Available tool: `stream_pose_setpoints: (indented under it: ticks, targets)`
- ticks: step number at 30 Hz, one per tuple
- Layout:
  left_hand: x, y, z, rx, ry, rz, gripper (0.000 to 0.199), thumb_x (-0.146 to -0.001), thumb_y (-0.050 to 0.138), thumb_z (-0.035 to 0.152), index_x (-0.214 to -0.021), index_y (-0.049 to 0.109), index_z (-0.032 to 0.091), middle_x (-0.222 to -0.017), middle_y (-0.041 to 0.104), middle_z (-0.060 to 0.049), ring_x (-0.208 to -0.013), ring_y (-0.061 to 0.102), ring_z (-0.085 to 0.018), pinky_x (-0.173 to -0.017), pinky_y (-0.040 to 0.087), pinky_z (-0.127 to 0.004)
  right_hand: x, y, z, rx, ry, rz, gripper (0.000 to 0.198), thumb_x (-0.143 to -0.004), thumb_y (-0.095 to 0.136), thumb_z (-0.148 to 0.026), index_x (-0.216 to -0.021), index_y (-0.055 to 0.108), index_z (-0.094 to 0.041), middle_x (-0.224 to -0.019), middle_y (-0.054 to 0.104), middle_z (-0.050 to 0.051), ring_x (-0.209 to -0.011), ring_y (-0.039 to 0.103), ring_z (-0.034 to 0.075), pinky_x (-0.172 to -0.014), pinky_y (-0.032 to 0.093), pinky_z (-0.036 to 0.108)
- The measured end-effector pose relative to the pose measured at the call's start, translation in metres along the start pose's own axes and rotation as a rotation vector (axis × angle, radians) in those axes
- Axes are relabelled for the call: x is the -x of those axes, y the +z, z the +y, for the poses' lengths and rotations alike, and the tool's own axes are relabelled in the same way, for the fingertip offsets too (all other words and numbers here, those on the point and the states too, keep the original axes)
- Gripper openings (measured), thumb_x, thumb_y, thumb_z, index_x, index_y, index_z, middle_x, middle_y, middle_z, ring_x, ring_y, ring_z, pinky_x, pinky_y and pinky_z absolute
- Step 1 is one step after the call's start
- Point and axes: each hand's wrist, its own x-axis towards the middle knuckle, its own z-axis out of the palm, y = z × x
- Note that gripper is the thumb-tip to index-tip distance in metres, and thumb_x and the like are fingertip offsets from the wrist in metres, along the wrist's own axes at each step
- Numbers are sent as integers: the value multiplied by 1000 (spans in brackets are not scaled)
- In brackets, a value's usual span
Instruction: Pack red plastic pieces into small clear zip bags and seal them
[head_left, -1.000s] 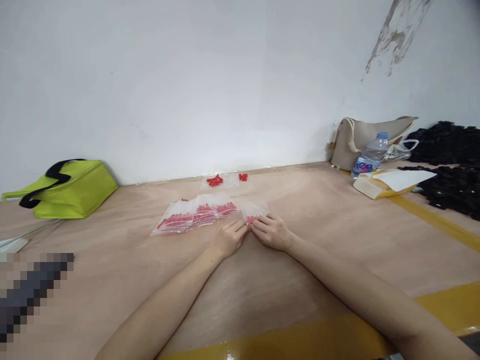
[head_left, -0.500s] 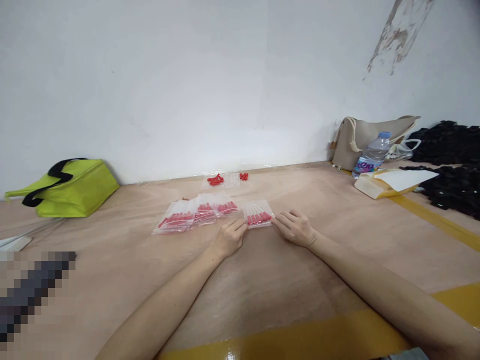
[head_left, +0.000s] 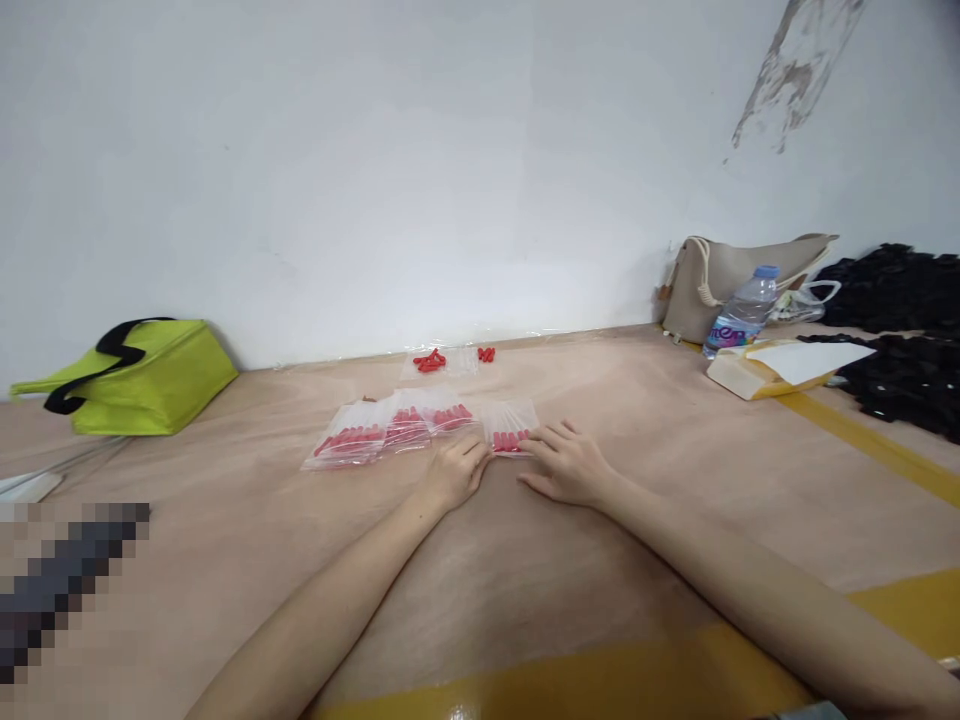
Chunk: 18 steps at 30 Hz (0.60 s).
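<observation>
A small clear bag (head_left: 511, 424) with red pieces inside lies flat on the tan table (head_left: 525, 570), at the right end of a row of similar filled bags (head_left: 390, 428). My left hand (head_left: 452, 472) has curled fingers pinching the bag's near left corner. My right hand (head_left: 568, 466) lies flat with its fingers spread, fingertips resting on the bag's near right edge. Farther back lie loose red pieces (head_left: 430, 361) on a clear bag, and a few more red pieces (head_left: 487, 353) beside it.
A lime-green bag (head_left: 135, 378) with black handles sits at the far left. At the far right stand a beige tote (head_left: 739, 275), a water bottle (head_left: 739, 310), a paper-covered box (head_left: 780, 363) and a heap of black items (head_left: 900, 330). Yellow tape (head_left: 885, 450) marks the table.
My right hand slid right along the bag's near edge, then came back left and now rests flat on its right part. My left hand stayed on the left corner.
</observation>
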Motion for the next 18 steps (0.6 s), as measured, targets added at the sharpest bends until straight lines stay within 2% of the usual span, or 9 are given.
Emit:
stream_pose_setpoints:
  ticks: [2, 5, 10, 14, 18]
  targets:
    - [-1, -1, 1, 5, 26, 17, 22, -89, 40, 23, -80, 60, 17, -73, 62, -5, -68, 58, -15, -63, 47, -27, -10, 10, -7, 58, -70, 13, 15, -85, 48, -26, -83, 60, -18, -75, 59, 4, -74, 49, 15, -67, 30, 29]
    - [-2, -11, 0, -48, 41, 52, 17, -87, 47, 26, -93, 61, 18, -87, 65, -6, -83, 59, -18, -74, 47, -32, -14, 20, -1, 119, -129, 4, 25, -87, 41, -14, -68, 57, -17, -65, 55, 3, -68, 46, 14, -65, 29, 28]
    - [0, -32, -19, -268, -61, 65, 26, -82, 50, 24, -107, 57, 21, -106, 62, -9, -102, 53, -26, -90, 38, -48, 5, 15, 40, 225, -2, 10, 26, -87, 39, -13, -70, 58, -18, -71, 59, 5, -73, 49, 15, -69, 31, 28]
    - [8, -30, -43, -349, -75, 16, 24, -81, 48, 17, -103, 59, 21, -106, 62, -9, -104, 52, -27, -89, 38, -48, 25, 8, 67, 217, 117, -24, 20, -85, 42, -14, -75, 60, -18, -73, 61, 5, -72, 50, 16, -67, 32, 28]
    - [9, -24, -54, -387, -52, 86, 18, -84, 49, 16, -88, 63, 26, -93, 67, -1, -94, 55, -24, -83, 39, -47, 32, 1, 71, 96, 176, -108, 19, -86, 44, -18, -73, 58, -19, -76, 63, 4, -73, 53, 15, -69, 33, 27]
